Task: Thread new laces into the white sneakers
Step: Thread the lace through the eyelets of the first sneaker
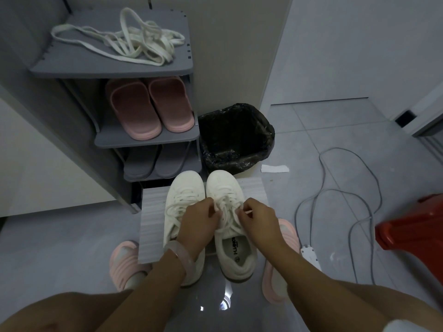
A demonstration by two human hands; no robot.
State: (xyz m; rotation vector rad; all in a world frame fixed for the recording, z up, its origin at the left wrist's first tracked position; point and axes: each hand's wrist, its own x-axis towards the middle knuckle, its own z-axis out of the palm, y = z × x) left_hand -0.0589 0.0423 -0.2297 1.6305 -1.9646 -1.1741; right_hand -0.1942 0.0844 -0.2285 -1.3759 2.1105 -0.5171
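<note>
Two white sneakers stand side by side on a white foam sheet (153, 212) on the floor. The left sneaker (184, 190) is laced, its lace lying loose. Over the throat of the right sneaker (236, 250) my left hand (199, 221) and my right hand (260, 219) each pinch a strand of its white lace (226, 212). My hands hide most of its eyelets. A tangle of loose white laces (134, 44) lies on the top shelf of the grey shoe rack (112, 70).
The rack holds pink slippers (151, 106) and grey slippers (153, 161). A bin with a black liner (236, 137) stands right of it. Grey cables (335, 195) and a power strip (310, 256) lie on the floor at right, beside a red stool (412, 228).
</note>
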